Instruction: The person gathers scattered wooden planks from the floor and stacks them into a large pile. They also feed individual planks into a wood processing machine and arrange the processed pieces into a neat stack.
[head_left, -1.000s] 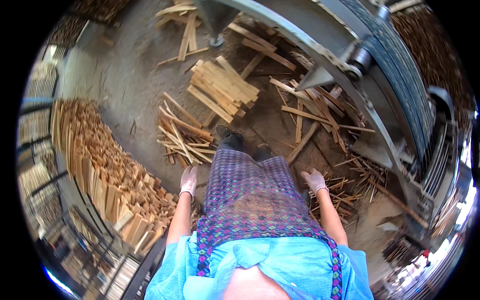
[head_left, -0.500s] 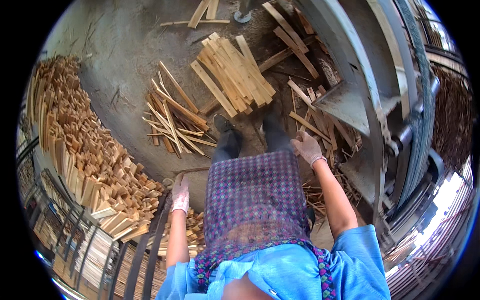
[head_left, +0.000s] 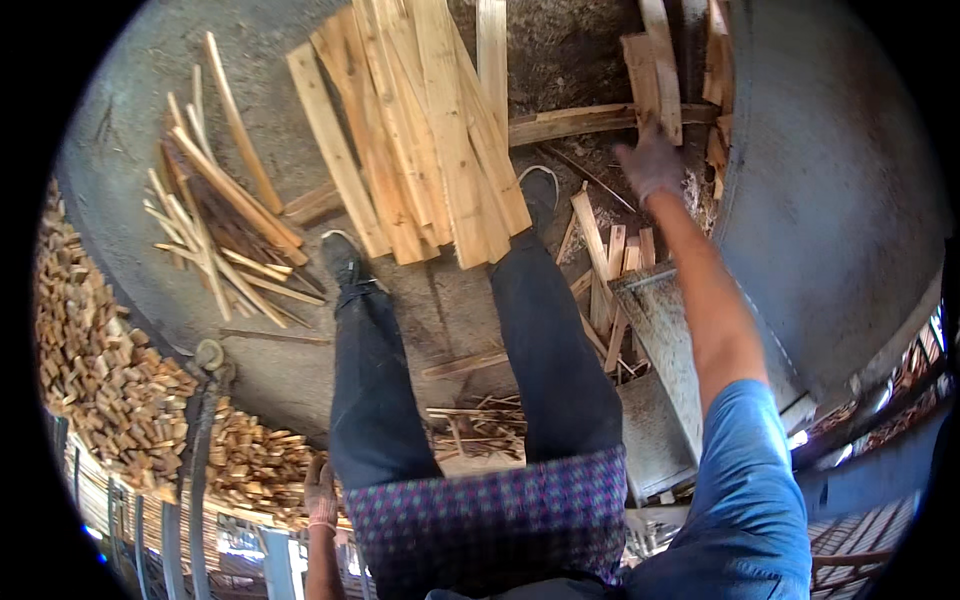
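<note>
The gloved right hand (head_left: pixel 655 165) reaches to the near ends of two boards (head_left: pixel 662 70) lying right of the plank pile (head_left: pixel 445 140), fingers spread, though I cannot tell whether they grip; the left hand (head_left: pixel 320 495) hangs well below the pile, its opening too small to judge. Around the pile spreads a dusty grey floor (head_left: pixel 130 110); thin sticks (head_left: pixel 215 215) lie just left of it; stacked wood blocks (head_left: pixel 100 360) fill the far lower left, and a grey metal panel (head_left: pixel 840 200) stands well right.
</note>
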